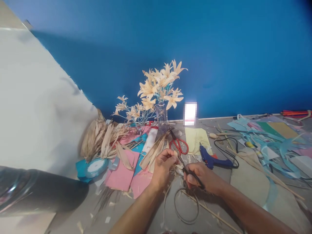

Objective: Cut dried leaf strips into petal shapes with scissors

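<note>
Between the thumb and fingers of my left hand point(162, 165) is a small pale piece of dried husk point(175, 154). My right hand point(203, 177) is wrapped round the dark handles of a pair of scissors point(182, 161), whose blades point up and left close beside the piece. Whether the blades touch it I cannot tell. Just beyond my hands lies a pair of red-handled scissors point(181, 148). A blue glue gun point(214, 161) rests to the right, near a yellow sheet point(196, 138). Below my hands is a coil of thin wire point(186, 221).
Pale handmade flowers point(158, 79) stand in a clear vase point(161, 118) against the blue wall. Dried husks point(94, 138), pink sheets point(120, 174) and a ribbon roll point(94, 168) lie left. Light-blue ribbons point(265, 149) spread at right. A dark cylinder point(56, 191) juts in at left.
</note>
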{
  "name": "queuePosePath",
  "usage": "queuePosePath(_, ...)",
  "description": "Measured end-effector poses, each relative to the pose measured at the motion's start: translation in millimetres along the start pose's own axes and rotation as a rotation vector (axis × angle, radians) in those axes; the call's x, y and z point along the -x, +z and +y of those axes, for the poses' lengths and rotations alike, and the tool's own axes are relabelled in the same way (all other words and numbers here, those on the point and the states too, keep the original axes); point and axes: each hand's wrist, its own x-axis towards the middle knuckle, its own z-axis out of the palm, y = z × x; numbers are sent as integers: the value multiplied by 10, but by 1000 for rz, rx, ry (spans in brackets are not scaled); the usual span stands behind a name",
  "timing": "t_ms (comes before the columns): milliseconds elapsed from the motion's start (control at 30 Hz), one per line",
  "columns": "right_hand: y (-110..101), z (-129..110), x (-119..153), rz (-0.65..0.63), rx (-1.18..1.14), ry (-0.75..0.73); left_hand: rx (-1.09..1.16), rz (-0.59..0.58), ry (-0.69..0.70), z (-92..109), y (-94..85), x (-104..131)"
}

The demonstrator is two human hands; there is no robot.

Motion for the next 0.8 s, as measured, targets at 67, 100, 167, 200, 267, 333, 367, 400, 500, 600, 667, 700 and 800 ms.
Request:
queuePosePath(67, 8, 0, -1, 0, -2, 11, 23, 9, -12, -7, 10, 4)
queuePosePath(100, 10, 2, -1, -2, -3, 19, 31, 11, -19, -13, 9, 4)
queuePosePath(167, 13, 7, 0, -8, -6, 31, 37, 11, -28, -27, -2, 1)
queuePosePath(200, 14, 11, 0, -12, -8, 36, 37, 10, -29, -33, -9, -2)
queuePosePath(267, 15, 18, 0, -13, -16, 44, 28, 2, -31, -39, -21, -6)
queuePosePath(333, 10, 22, 2, -10, -37, 49, 23, -8, -40, -32, -25, -7)
queuePosePath(367, 4, 22, 4, -13, -52, 51, 26, -13, -47, -23, -24, -6)
queuePosePath(400, -6, 22, 8, -20, -65, 52, 33, -18, -55, -10, -21, -4)
queuePosePath(500, -49, 25, 25, -73, -88, 58, 74, -51, -86, 45, -13, -2)
queuePosePath(600, -97, 45, 45, -130, -73, 45, 87, -127, -134, 111, -30, -14)
queuePosePath(667, -123, 59, 56, -154, -62, 44, 55, -163, -156, 147, -62, -29)
queuePosePath(700, -134, 61, 60, -162, -61, 55, 30, -175, -163, 161, -81, -36)
queuePosePath(800, -157, 38, 69, -178, -78, 112, -26, -212, -176, 194, -137, -55)
